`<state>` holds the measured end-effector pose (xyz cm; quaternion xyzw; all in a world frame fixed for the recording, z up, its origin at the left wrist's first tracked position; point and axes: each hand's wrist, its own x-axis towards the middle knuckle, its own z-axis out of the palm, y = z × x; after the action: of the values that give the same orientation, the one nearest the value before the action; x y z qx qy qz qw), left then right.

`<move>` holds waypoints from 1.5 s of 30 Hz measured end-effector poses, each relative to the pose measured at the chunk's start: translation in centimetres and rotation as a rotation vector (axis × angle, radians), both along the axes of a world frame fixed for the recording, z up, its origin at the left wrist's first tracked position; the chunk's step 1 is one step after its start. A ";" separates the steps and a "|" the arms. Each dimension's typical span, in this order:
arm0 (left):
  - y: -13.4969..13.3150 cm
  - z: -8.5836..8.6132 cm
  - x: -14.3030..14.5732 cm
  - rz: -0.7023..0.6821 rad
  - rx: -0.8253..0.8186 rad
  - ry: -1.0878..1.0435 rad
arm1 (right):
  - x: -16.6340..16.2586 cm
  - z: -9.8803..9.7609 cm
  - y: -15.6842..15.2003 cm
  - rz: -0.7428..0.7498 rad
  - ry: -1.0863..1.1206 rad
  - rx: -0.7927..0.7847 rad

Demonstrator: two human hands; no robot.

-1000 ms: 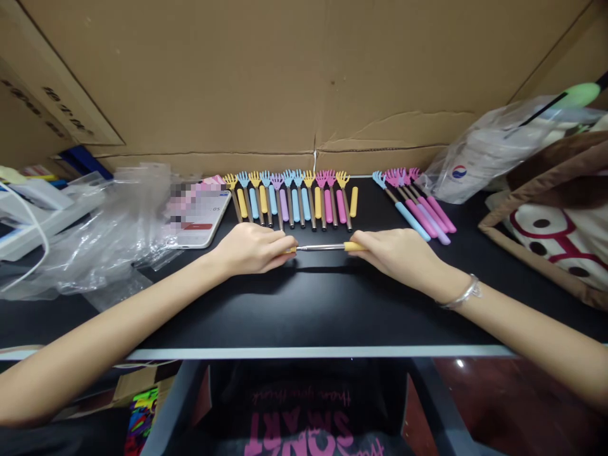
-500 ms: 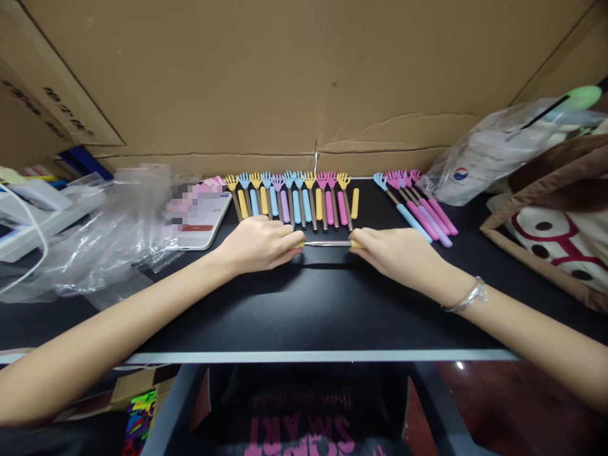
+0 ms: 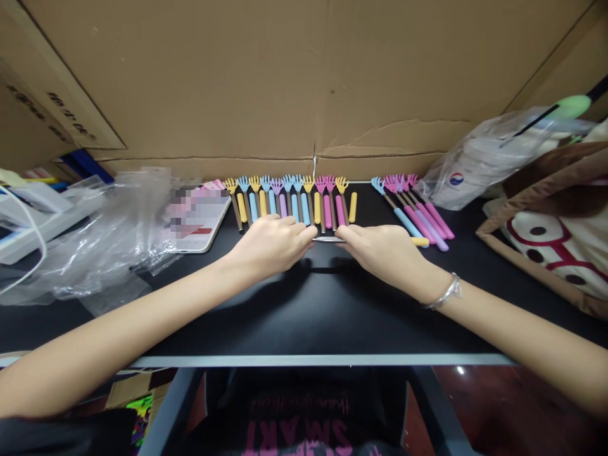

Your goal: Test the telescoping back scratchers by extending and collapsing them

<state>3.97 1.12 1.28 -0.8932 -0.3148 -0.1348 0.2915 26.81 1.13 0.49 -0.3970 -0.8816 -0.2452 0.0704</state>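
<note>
Held level between my hands, just above the black table, is a telescopic back scratcher (image 3: pixel 329 240). My left hand (image 3: pixel 280 244) is closed around its left end, hiding that end. My right hand (image 3: pixel 377 247) grips the metal shaft, and the yellow handle sticks out beyond its far side. Behind my hands lies a row of back scratcher heads on short shafts (image 3: pixel 309 183), in yellow, blue, purple and pink. Loose coloured handle sleeves (image 3: pixel 353 207) lie among them. To the right rest several back scratchers with handles fitted (image 3: pixel 422 218).
Clear plastic bags (image 3: pixel 109 228) and a phone (image 3: pixel 204 225) lie on the left. On the right stand a bagged drink cup (image 3: pixel 468 171) and a brown-edged cloth bag (image 3: pixel 541 234). A cardboard wall (image 3: pixel 228 76) closes off the back of the table (image 3: pixel 294 316).
My hands have come closer together, with less shaft showing between them. The yellow handle now extends past the right of my right hand. The camera view has shifted slightly.
</note>
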 end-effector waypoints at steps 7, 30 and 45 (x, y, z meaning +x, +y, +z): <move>0.9 -0.8 -0.7 -0.094 0.079 -0.047 | 0.2 -0.3 -0.1 0.057 0.011 0.085; 1.6 0.4 -4.1 -0.033 0.099 -0.022 | 4.7 1.5 2.5 0.014 -0.132 0.234; 1.5 0.4 -8.4 -0.002 0.157 -0.002 | 9.8 1.8 3.7 -0.073 -0.075 0.111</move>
<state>-4.39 2.59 1.65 -0.8678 -0.3025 -0.1605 0.3600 36.60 4.84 2.25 -0.4150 -0.8537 -0.3107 0.0501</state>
